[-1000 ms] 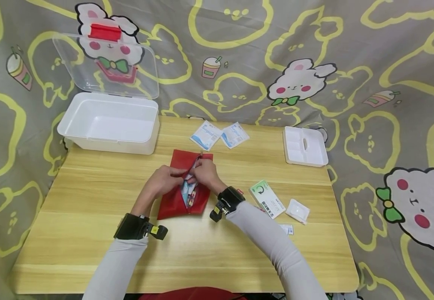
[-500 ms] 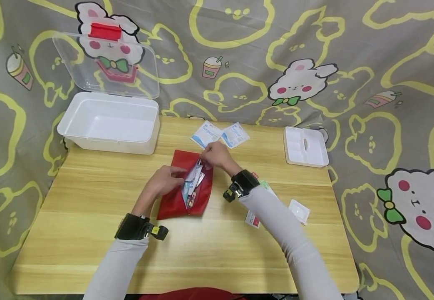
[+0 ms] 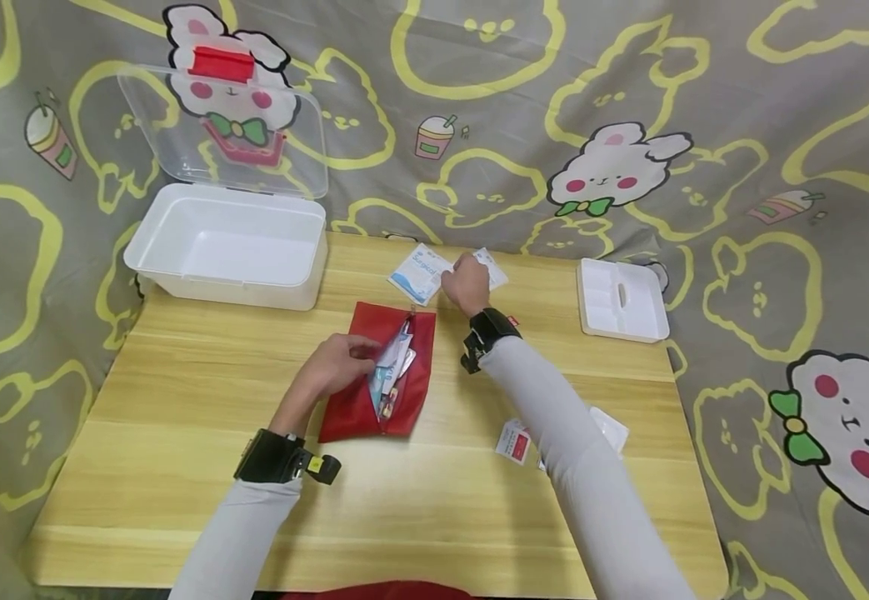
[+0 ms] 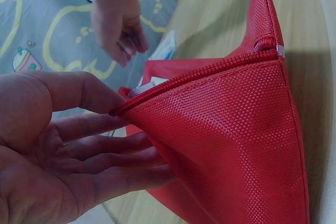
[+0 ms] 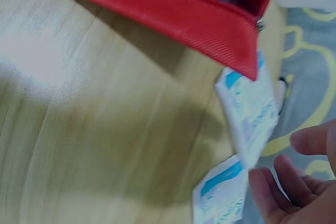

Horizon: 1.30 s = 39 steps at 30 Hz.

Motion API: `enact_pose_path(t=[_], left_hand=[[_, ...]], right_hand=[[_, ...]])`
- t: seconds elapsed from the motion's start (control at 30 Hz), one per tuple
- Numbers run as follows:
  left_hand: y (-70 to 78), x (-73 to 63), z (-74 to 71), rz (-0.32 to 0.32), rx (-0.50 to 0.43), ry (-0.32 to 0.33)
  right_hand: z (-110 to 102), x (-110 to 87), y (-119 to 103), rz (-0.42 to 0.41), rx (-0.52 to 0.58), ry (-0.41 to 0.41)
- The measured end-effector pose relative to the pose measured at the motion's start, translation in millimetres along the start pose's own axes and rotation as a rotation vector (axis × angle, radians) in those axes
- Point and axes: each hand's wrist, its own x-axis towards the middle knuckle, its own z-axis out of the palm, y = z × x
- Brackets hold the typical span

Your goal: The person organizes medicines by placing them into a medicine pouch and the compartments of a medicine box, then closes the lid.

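A red zip pouch (image 3: 421, 379) lies on the wooden table with its zip undone, showing small packets and other little items inside. My left hand (image 3: 338, 362) pinches one zipped edge of it between thumb and fingers, as the left wrist view shows. Past the pouch's far end, my right hand (image 3: 467, 285) hovers over two white-and-blue packets printed "Surgical". One packet (image 3: 419, 273) sits left of that hand; the other packet (image 3: 494, 268) is partly behind it. In the right wrist view the right fingers (image 5: 262, 190) are loosely bent near both packets, with nothing seen between them.
A white box (image 3: 227, 283) with its clear lid (image 3: 254, 125) raised stands at the back left. A white divided tray (image 3: 624, 325) is at the back right. By the right forearm lie a small red-and-white packet (image 3: 513, 442) and a white packet (image 3: 610, 427).
My right hand has left the pouch opening and moved away to the back right, over the Surgical packets. My left hand stays at the pouch's edge.
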Motion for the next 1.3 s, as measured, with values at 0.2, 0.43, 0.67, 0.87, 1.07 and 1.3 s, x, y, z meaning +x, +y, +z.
enact_pose_path(t=[0.2, 0.43, 0.67, 0.87, 1.07, 1.3], left_hand=[[0.0, 1.2, -1.8, -0.017, -0.013, -0.01], [-1.9, 1.4, -2.0, -0.012, -0.017, -0.014], [-4.1, 1.4, -3.6, 0.009, 0.003, -0.005], [-5.0, 3.3, -3.5, 0.016, -0.003, -0.014], [-4.0, 2.3, -2.5, 0.001, -0.003, -0.014], [-2.0, 0.9, -3.7, -0.004, -0.005, -0.013]], right_hand=[[21, 8.8, -2, 0.094, 0.006, -0.019], [46, 4.8, -3, 0.185, -0.064, -0.103], [51, 1.8, -2, 0.176, -0.165, -0.133], [44, 2.8, 1, 0.227, -0.143, -0.182], [45, 7.5, 10, 0.306, -0.027, -0.145], [38, 0.9, 9, 0.334, 0.111, -0.036]])
